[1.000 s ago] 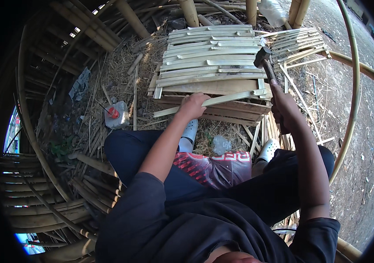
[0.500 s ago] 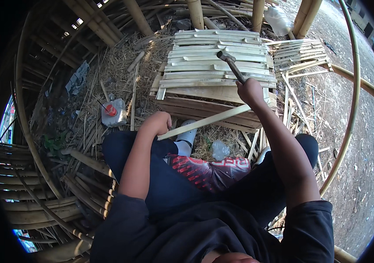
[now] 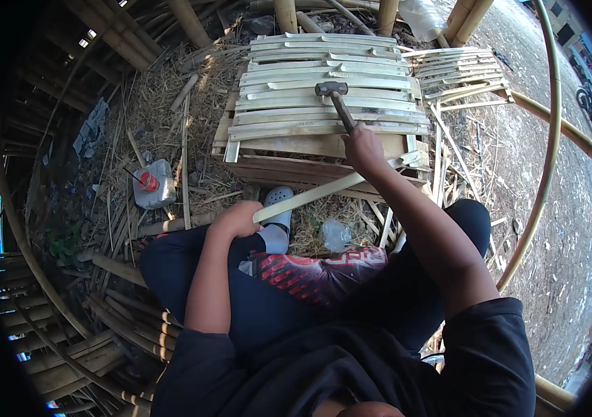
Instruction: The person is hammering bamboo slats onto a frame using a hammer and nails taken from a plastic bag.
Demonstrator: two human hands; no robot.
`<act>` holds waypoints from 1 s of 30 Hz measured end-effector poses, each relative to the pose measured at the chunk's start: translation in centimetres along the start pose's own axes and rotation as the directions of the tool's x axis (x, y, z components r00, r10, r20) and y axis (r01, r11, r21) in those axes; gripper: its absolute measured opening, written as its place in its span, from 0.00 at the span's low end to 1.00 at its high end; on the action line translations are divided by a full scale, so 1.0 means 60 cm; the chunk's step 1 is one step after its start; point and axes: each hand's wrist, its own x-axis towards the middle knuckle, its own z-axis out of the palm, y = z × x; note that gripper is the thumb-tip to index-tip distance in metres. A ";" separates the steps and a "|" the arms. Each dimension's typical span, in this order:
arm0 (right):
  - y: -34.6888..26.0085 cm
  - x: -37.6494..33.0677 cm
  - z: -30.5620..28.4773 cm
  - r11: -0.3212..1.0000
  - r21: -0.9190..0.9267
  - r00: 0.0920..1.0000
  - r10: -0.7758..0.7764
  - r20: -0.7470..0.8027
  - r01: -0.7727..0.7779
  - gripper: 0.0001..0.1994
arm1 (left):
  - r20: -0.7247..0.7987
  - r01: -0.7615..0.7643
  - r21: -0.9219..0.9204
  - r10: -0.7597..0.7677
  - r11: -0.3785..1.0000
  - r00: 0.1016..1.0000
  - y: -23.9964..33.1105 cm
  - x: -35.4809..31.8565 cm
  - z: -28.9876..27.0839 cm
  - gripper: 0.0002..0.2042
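Left hand: one bare left hand, its fingers curled closed around the near end of a single long, flat, pale-green bamboo strip.
Right hand: one bare right hand, fisted around the wooden handle of a lone hammer with a dark, blocky metal head.
Hammer: head over the middle of the slatted work; whether it touches is unclear.
Strip: slants from the left hand, near, toward the work's near right corner, passing behind the right forearm.
Slatted work: one panel of pale split-bamboo slats, at least eight running left to right, with two rail ends showing at its near corners.
Support: brown wooden boards, stacked beneath the panel.
Far right: one smaller slatted bamboo panel beside the large one.
Left ground: one pale, rough block bearing one red container.
Near ground: one grey perforated clog on a foot beside the strip; one crumpled clear plastic bag to its right.
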 end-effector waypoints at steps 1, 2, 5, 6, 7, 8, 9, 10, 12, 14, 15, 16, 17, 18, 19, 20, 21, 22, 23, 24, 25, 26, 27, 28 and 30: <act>-0.015 -0.012 -0.009 1.000 -0.004 1.000 -0.005 0.007 0.005 0.20 | 0.000 0.004 -0.008 -0.004 1.000 1.000 0.002 -0.017 -0.012 0.18; -0.036 -0.026 -0.017 0.977 -0.184 0.991 -0.119 -0.063 0.106 0.22 | -0.091 0.006 -0.026 -0.009 1.000 0.996 -0.001 -0.035 -0.022 0.16; -0.080 -0.061 -0.061 0.865 -0.287 0.905 -0.426 0.016 0.412 0.25 | -0.180 0.091 0.052 -0.081 0.994 0.980 0.032 -0.083 -0.069 0.13; -0.096 -0.067 -0.069 0.766 -0.173 0.785 -0.610 0.107 0.619 0.27 | -0.202 0.185 0.152 -0.153 0.971 0.967 0.043 -0.099 -0.089 0.12; -0.101 -0.078 -0.066 0.759 -0.158 0.776 -0.620 0.118 0.631 0.27 | -0.199 0.204 0.142 -0.174 0.969 0.964 0.044 -0.106 -0.101 0.12; -0.102 -0.091 -0.064 0.722 0.000 0.691 -0.663 0.287 0.692 0.30 | -0.176 0.114 -0.039 -0.119 0.993 0.977 0.043 -0.110 -0.113 0.11; -0.101 -0.102 -0.058 0.680 0.166 0.567 -0.701 0.432 0.714 0.32 | -0.168 0.023 -0.221 -0.061 0.975 0.984 0.035 -0.113 -0.120 0.10; -0.094 -0.112 -0.049 0.675 0.183 0.555 -0.707 0.438 0.715 0.32 | -0.161 0.042 -0.227 -0.080 0.973 0.984 0.025 -0.112 -0.121 0.10; -0.073 -0.123 -0.008 0.570 0.041 0.479 -0.725 0.496 0.821 0.35 | -0.245 -0.090 -0.321 0.009 0.943 0.969 0.000 -0.118 -0.116 0.09; -0.045 -0.120 0.030 0.536 0.015 0.452 -0.726 0.519 0.844 0.30 | -0.274 -0.068 -0.290 -0.015 0.955 0.961 -0.020 -0.123 -0.108 0.13; -0.043 -0.121 0.039 0.570 0.018 0.481 -0.710 0.515 0.822 0.26 | -0.261 0.029 -0.285 -0.107 0.958 0.959 -0.035 -0.126 -0.099 0.16; -0.045 -0.120 0.042 0.604 0.017 0.512 -0.690 0.512 0.797 0.23 | -0.250 0.120 -0.279 -0.193 0.953 0.949 -0.046 -0.127 -0.096 0.19; -0.047 -0.119 0.043 0.638 0.014 0.544 -0.668 0.508 0.770 0.20 | -0.151 0.175 -0.301 -0.228 0.937 0.962 -0.057 -0.132 -0.096 0.23; -0.045 -0.117 0.040 0.636 0.016 0.541 -0.669 0.510 0.772 0.20 | -0.151 0.178 -0.304 -0.232 0.936 0.961 -0.065 -0.136 -0.096 0.23; -0.055 -0.114 0.025 0.625 0.019 0.553 -0.704 0.446 0.780 0.19 | -0.079 0.195 -0.292 -0.227 0.936 0.971 -0.069 -0.144 -0.100 0.23; -0.060 -0.110 0.018 0.616 0.021 0.563 -0.734 0.379 0.788 0.18 | -0.006 0.210 -0.279 -0.221 0.937 0.975 -0.071 -0.152 -0.104 0.23; -0.057 -0.107 0.019 0.599 0.080 0.561 -0.782 0.271 0.797 0.18 | -0.009 0.216 -0.283 -0.227 0.935 0.974 -0.072 -0.160 -0.105 0.23; -0.059 -0.107 0.014 0.593 0.082 0.555 -0.787 0.269 0.801 0.18 | -0.110 0.086 -0.423 -0.145 0.902 0.983 -0.071 -0.170 -0.106 0.23; -0.062 -0.108 0.006 0.604 0.077 0.567 -0.778 0.270 0.793 0.18 | -0.221 -0.056 -0.539 -0.077 0.840 0.972 -0.070 -0.177 -0.108 0.24; -0.064 -0.109 0.002 0.615 0.072 0.578 -0.769 0.271 0.785 0.18 | -0.226 -0.054 -0.540 -0.083 0.840 0.971 -0.069 -0.179 -0.113 0.24; -0.063 -0.111 0.003 0.590 0.079 0.560 -0.794 0.236 0.804 0.18 | -0.274 -0.136 -0.538 -0.020 0.832 0.962 -0.065 -0.177 -0.117 0.25; -0.062 -0.113 0.003 0.586 0.079 0.555 -0.797 0.238 0.807 0.18 | -0.322 -0.216 -0.533 0.041 0.818 0.946 -0.062 -0.174 -0.119 0.27; -0.062 -0.115 0.002 0.584 0.073 0.556 -0.798 0.233 0.808 0.17 | -0.325 -0.216 -0.535 0.037 0.817 0.945 -0.063 -0.171 -0.121 0.27; -0.064 -0.116 0.001 0.584 0.068 0.557 -0.798 0.229 0.809 0.17 | -0.318 -0.218 -0.478 0.063 0.851 0.946 -0.064 -0.167 -0.122 0.26; -0.064 -0.114 0.000 0.586 0.070 0.556 -0.796 0.240 0.807 0.17 | -0.311 -0.218 -0.421 0.085 0.880 0.946 -0.059 -0.162 -0.115 0.26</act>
